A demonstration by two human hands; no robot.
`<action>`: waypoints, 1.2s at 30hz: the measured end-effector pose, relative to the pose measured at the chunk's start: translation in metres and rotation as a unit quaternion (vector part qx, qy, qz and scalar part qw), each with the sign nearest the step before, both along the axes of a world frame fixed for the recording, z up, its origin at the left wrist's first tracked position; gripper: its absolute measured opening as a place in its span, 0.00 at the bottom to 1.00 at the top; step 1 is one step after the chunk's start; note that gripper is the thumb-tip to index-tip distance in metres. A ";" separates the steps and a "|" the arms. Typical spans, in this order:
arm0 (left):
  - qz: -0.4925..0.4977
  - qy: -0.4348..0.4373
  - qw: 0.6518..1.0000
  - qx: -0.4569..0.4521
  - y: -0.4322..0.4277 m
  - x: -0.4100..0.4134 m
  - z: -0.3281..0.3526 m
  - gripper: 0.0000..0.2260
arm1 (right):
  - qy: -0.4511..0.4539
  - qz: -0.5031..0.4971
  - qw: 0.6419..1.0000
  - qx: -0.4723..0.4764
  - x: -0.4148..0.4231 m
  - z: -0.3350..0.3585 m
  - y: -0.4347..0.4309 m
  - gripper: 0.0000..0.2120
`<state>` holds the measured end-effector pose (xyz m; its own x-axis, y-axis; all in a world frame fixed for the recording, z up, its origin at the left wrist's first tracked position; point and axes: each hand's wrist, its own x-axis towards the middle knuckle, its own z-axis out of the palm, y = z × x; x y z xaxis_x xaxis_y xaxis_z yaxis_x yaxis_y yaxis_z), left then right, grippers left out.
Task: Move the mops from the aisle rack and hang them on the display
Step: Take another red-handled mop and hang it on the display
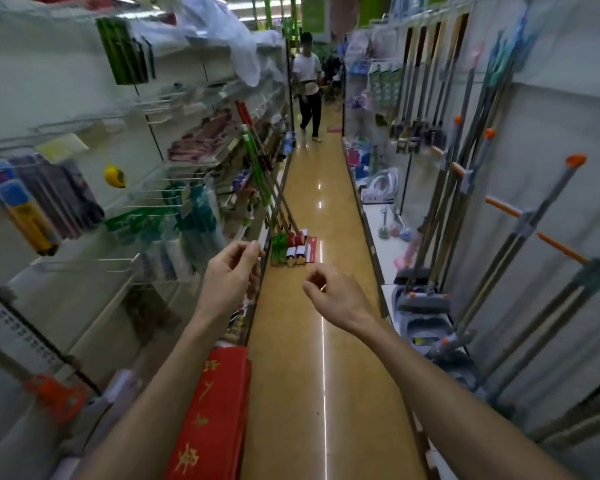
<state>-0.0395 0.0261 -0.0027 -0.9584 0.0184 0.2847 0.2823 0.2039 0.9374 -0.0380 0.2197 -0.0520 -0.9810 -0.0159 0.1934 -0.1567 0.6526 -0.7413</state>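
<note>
1. Left hand (231, 275) and right hand (331, 299) both stretch forward with fingers loosely curled, holding nothing, probably readying for a handle.
2. Just ahead, the mops (291, 249) lean on the left rack (66, 81), heads on the floor (309, 341). The slanted handles prop them up without hooks.
3. On the right, the display (551, 133) carries hung poles (523, 230), upright and off the aisle.
4. A person (307, 81) stands well beyond.
</note>
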 end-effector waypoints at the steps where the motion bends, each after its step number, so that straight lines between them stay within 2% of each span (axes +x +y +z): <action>1: -0.002 0.001 1.000 -0.003 0.008 -0.012 -0.002 0.13 | -0.005 -0.001 1.000 0.004 -0.011 -0.003 0.007 0.07; 10: -0.034 -0.019 0.999 -0.022 0.046 -0.172 -0.024 0.11 | -0.033 0.005 0.999 0.014 -0.157 -0.029 0.052 0.03; 19: -0.044 -0.052 0.997 -0.020 0.062 -0.401 -0.037 0.10 | -0.063 -0.029 0.997 0.028 -0.366 -0.030 0.071 0.05; 27: -0.056 -0.052 0.997 -0.033 0.068 -0.571 -0.035 0.10 | -0.086 -0.047 0.995 0.014 -0.536 -0.039 0.077 0.07; 36: -0.037 -0.068 0.996 -0.045 0.080 -0.780 -0.057 0.09 | -0.116 -0.009 0.993 0.007 -0.767 -0.070 0.081 0.07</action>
